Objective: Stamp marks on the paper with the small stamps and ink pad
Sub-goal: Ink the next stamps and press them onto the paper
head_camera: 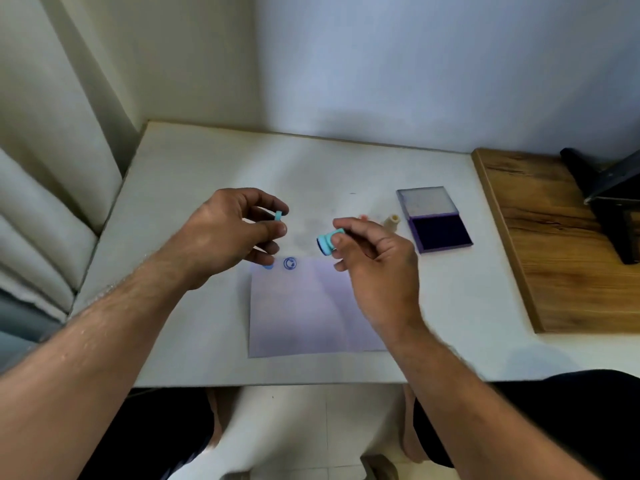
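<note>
Stamp [327, 243], teal with a dark inked face, is pinched in the right hand [375, 268] above the paper [311, 313]; the left hand [225, 237] pinches its teal cap [278, 215]. Open ink pad [439, 232] lies at three o'clock, beige stamp [392, 221] between.

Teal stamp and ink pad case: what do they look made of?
Teal stamp in the right hand: looks like moulded plastic, smooth, uniform colour, dark inked face. Ink pad case: probably hard purple plastic, with a clear-looking hinged lid and a dark, matte pad inside.

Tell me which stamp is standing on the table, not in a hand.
The cream stamp, upright beside the open ink pad. The turquoise stamp is held in the right hand.
</note>
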`<move>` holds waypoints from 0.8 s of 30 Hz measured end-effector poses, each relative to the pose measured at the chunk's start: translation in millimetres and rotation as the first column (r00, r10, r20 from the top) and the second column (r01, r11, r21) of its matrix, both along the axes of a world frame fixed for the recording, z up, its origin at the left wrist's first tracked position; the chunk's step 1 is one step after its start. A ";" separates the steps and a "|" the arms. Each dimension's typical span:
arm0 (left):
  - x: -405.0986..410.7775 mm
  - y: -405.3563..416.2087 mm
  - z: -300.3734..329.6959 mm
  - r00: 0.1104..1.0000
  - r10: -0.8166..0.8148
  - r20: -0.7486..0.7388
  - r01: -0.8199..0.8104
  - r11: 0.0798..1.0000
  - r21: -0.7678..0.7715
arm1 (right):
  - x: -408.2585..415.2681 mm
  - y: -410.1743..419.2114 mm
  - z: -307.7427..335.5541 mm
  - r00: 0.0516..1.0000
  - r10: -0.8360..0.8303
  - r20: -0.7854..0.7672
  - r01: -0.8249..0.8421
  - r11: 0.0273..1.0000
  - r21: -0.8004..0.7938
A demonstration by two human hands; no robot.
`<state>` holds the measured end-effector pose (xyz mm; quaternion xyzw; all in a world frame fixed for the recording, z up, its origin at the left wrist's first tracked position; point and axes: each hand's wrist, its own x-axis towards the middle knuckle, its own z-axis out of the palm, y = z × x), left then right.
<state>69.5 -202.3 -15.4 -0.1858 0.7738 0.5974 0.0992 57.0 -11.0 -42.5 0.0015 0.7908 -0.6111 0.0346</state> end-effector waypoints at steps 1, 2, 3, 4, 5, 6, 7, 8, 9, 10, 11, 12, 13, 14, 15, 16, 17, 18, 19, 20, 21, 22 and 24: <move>-1.0 1.3 -1.0 1.000 -0.016 0.013 0.016 1.000 0.000 | 1.5 -0.8 -2.7 1.000 0.014 -0.011 -0.014 1.000 0.027; -2.3 2.6 0.0 1.000 -0.024 0.013 0.024 1.000 0.006 | 2.0 -0.7 -5.0 1.000 0.027 -0.016 -0.026 0.998 0.053; -4.1 4.1 1.7 0.999 -0.036 0.008 0.036 0.999 0.011 | 1.9 0.7 -5.9 0.999 0.041 -0.022 -0.039 0.996 0.079; -5.7 5.6 3.0 0.999 -0.040 0.007 0.040 0.999 0.014 | 1.6 2.9 -8.3 0.998 0.056 -0.028 -0.053 0.994 0.094; -7.1 5.9 2.8 0.999 -0.043 0.009 0.043 0.999 0.006 | 1.4 4.5 -10.7 0.997 0.071 -0.036 -0.067 0.992 0.108; -7.9 4.9 0.6 0.999 -0.045 0.018 0.045 0.999 -0.007 | 2.0 4.5 -14.1 0.996 0.084 -0.043 -0.078 0.989 0.128; -7.9 3.3 -1.8 0.998 -0.048 0.031 0.049 0.999 -0.023 | 2.9 3.5 -17.6 0.994 0.097 -0.047 -0.089 0.983 0.158; -7.8 2.8 -3.5 0.998 -0.052 0.041 0.054 0.998 -0.034 | 3.9 3.4 -19.9 0.992 0.115 -0.054 -0.103 0.977 0.188; -7.5 2.7 -5.1 0.997 -0.058 0.051 0.060 0.997 -0.039 | 4.0 3.1 -22.1 0.990 0.130 -0.058 -0.115 0.970 0.214; -7.4 2.7 -7.3 0.996 -0.064 0.063 0.067 0.997 -0.044 | 3.7 3.5 -24.4 0.988 0.137 -0.065 -0.119 0.965 0.232; -7.5 3.0 -9.1 0.995 -0.071 0.076 0.075 0.996 -0.050 | 3.1 3.8 -25.4 0.987 0.141 -0.076 -0.118 0.962 0.246; -7.7 3.5 -10.8 0.993 -0.078 0.089 0.083 0.995 -0.053 | 2.2 4.7 -26.3 0.985 0.143 -0.093 -0.115 0.960 0.256; -7.8 4.1 -12.5 0.991 -0.085 0.099 0.090 0.995 -0.053 | 1.0 5.2 -26.5 0.984 0.143 -0.108 -0.110 0.956 0.271; -8.0 4.5 -14.8 0.990 -0.092 0.106 0.098 0.994 -0.055 | 0.1 5.4 -26.6 0.982 0.145 -0.118 -0.106 0.952 0.287; -8.1 4.5 -16.7 0.989 -0.099 0.110 0.107 0.992 -0.061 | -0.4 5.4 -26.2 0.981 0.148 -0.126 -0.105 0.948 0.302; -8.1 5.1 -17.9 0.988 -0.106 0.113 0.115 0.991 -0.070 | -0.8 5.2 -25.9 0.979 0.155 -0.133 -0.107 0.944 0.311; -8.0 5.2 -18.4 0.987 -0.110 0.114 0.119 0.990 -0.078 | -0.9 5.2 -25.6 0.976 0.166 -0.140 -0.114 0.940 0.322; -8.0 5.3 -19.2 0.987 -0.112 0.116 0.122 0.989 -0.085 | -1.0 5.1 -25.6 0.973 0.178 -0.145 -0.121 0.934 0.335; -8.2 5.1 -19.8 0.987 -0.113 0.116 0.124 0.988 -0.089 | -1.2 4.8 -25.4 0.971 0.190 -0.145 -0.128 0.927 0.353; -8.3 5.1 -20.3 0.987 -0.114 0.117 0.125 0.988 -0.091 | -1.3 4.9 -25.9 0.969 0.201 -0.142 -0.135 0.918 0.372; -8.2 5.1 -20.5 0.986 -0.115 0.118 0.127 0.988 -0.092 | -1.5 4.7 -26.3 0.967 0.212 -0.139 -0.143 0.909 0.393; -8.0 5.0 -20.7 0.986 -0.117 0.119 0.129 0.987 -0.094 | -1.5 4.4 -26.6 0.965 0.223 -0.139 -0.148 0.899 0.412; -7.7 5.0 -20.8 0.985 -0.127 0.121 0.139 0.985 -0.101 | -1.2 3.2 -25.6 0.955 0.256 -0.149 -0.164 0.876 0.453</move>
